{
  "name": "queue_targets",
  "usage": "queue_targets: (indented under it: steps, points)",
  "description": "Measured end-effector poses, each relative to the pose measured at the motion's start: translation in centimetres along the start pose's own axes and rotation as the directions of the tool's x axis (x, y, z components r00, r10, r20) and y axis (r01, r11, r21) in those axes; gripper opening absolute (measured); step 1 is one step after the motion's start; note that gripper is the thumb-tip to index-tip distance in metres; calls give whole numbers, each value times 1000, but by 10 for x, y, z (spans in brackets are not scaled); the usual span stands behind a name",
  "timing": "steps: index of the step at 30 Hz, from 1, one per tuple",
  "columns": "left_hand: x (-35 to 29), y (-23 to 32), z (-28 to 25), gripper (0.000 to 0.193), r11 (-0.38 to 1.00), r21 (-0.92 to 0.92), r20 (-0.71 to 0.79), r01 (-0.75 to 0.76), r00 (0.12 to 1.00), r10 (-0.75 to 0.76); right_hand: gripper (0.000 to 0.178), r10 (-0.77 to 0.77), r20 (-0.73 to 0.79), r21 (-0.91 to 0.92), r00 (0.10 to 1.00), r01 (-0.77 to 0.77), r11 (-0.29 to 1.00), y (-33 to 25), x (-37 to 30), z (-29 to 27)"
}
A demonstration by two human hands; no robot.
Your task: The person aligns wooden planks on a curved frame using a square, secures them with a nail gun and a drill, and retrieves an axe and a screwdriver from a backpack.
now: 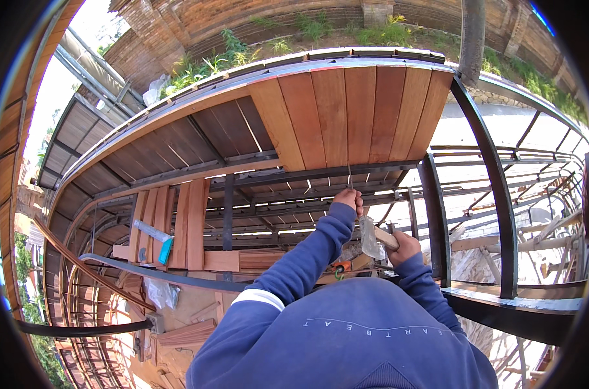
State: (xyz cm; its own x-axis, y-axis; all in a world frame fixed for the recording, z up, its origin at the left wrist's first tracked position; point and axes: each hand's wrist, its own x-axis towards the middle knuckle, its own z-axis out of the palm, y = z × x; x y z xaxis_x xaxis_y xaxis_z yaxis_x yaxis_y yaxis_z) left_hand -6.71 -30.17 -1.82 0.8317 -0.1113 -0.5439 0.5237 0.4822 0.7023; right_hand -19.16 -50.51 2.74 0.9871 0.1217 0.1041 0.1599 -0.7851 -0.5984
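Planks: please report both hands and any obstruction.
Left hand gripping thin rod near planks. Right hand gripping hammer. Left hand between hammer and planks in view.

Building site, unfinished black framework (435,220)

"What was near three o'clock?"
"The left hand (350,201) gripped a thin rod (349,176)."
"And four?"
"The right hand (407,247) held a hammer (372,240)."
"At one?"
"Brown boards (359,117) lay side by side."

navy l/s sweatshirt (346,301) — white band (259,297), l. sleeve (301,258) — sm. white chest lettering (370,330) w/ thin line (346,320)
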Motion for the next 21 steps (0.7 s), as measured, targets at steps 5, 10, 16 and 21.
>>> queue_targets:
  steps: [5,10,16,21]
  points:
    - [-7,2,2,20,989,-129,-16,72,997,-75,15,55,-44,18,997,-54,998,8,-10,-1]
    - [-10,21,-14,18,978,-109,78,175,983,-167,15,54,-92,40,994,-50,998,5,-9,-17]
    - [-33,3,19,20,998,-35,33,43,999,-42,12,91,-176,130,980,-68,989,11,-13,-23]
    - [-50,-38,51,22,994,102,100,50,993,-60,12,106,-266,118,958,-76,990,12,-7,-29]
